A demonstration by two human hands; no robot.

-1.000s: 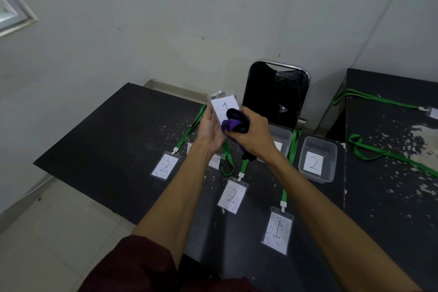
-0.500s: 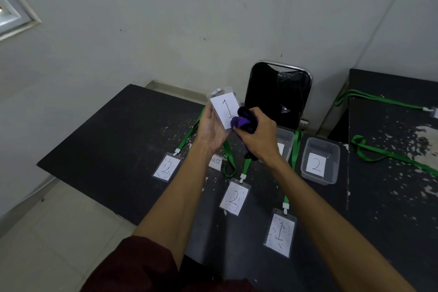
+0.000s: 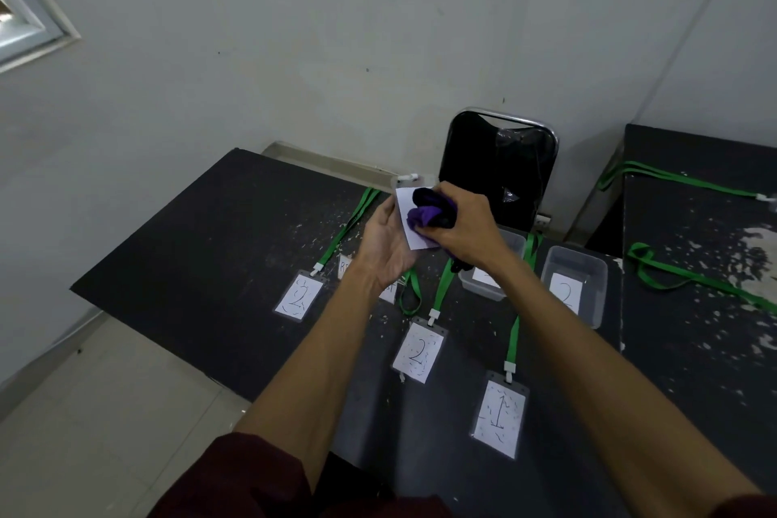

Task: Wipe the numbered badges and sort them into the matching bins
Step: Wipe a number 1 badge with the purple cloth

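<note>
My left hand [image 3: 386, 245] holds a white badge [image 3: 414, 238] upright above the black table [image 3: 202, 248]. My right hand [image 3: 464, 232] grips a bunched purple and black cloth [image 3: 429, 212] and presses it against the badge's face, hiding its number. Three badges on green lanyards lie on the table: a "2" badge [image 3: 299, 296] at the left, a "2" badge [image 3: 418, 353] in the middle, and a "1" badge [image 3: 499, 416] nearest me. Two clear bins stand at the table's right end: one [image 3: 487, 278] partly hidden by my right wrist, and one labelled "2" [image 3: 574, 288].
A black chair [image 3: 500, 168] stands against the wall behind the table. A second black table [image 3: 693, 328] at the right carries green lanyards [image 3: 693, 278]. Small paper labels [image 3: 345, 265] lie under my left wrist. Pale floor tiles lie at the left.
The cloth in my right hand has moved up over the badge's face, covering the "1" that showed half a second ago. My left hand has kept the badge in place.
</note>
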